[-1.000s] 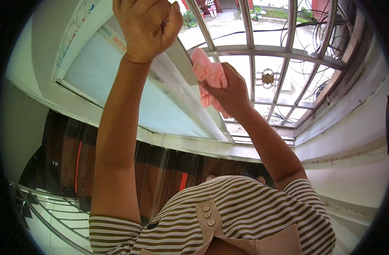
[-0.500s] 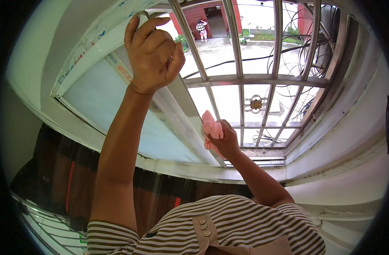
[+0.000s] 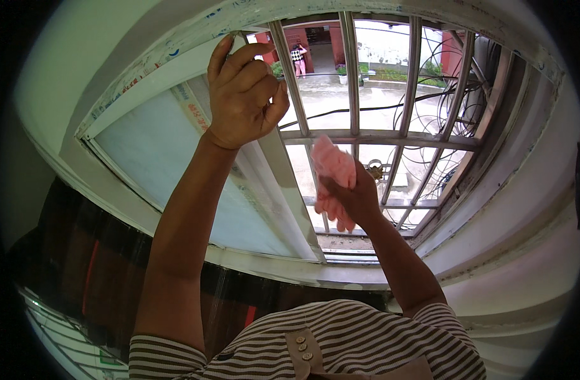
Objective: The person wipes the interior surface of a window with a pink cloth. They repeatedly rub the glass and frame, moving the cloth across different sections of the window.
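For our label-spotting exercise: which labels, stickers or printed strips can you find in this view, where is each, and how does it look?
Printed protective film strip: along the white window frame's top rail, left of the left hand; long, narrow, white with small blue and red marks.
Printed sticker strip: on the frosted pale-blue glass pane, beside the left wrist; narrow, pale with orange-red print.

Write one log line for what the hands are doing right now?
left hand: gripping window frame edge | right hand: holding pink cloth against window bars | view: head camera
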The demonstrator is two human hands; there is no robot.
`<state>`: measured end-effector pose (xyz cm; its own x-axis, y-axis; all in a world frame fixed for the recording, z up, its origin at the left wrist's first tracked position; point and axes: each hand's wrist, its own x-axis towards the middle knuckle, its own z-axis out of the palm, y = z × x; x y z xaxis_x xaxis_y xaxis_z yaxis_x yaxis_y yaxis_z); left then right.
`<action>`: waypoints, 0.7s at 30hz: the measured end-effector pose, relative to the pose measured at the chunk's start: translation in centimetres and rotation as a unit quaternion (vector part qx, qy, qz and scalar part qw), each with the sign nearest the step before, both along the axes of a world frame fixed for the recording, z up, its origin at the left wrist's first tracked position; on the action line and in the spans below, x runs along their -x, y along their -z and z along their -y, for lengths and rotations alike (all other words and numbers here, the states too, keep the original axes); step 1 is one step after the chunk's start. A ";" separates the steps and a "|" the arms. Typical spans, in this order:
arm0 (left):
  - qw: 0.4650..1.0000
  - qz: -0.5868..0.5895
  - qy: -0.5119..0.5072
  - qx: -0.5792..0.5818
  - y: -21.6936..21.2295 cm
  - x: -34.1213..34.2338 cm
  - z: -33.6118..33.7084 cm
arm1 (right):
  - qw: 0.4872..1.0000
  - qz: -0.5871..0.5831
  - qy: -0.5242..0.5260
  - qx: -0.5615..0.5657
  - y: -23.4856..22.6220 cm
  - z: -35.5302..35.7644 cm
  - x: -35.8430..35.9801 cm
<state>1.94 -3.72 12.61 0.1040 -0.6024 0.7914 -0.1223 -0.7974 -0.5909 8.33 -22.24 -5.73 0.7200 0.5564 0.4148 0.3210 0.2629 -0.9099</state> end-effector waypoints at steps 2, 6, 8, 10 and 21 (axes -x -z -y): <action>1.000 -0.010 -0.009 0.003 0.0 0.3 -0.1 | 0.998 0.015 -0.047 -0.048 -3.2 -1.3 1.0; 1.000 -0.011 -0.011 0.006 0.0 0.0 -0.1 | 0.990 0.132 0.023 -0.035 -4.4 -4.6 2.1; 1.000 -0.010 -0.008 0.004 -0.1 -0.1 0.2 | 0.990 0.132 0.038 -0.019 -4.5 -4.5 2.2; 1.000 -0.011 -0.011 0.002 0.1 0.1 0.1 | 0.992 0.119 0.030 -0.011 -4.2 -4.7 2.4; 1.000 0.002 -0.010 -0.010 0.1 -0.2 -0.3 | 0.999 0.037 0.023 -0.005 -2.3 -4.8 2.9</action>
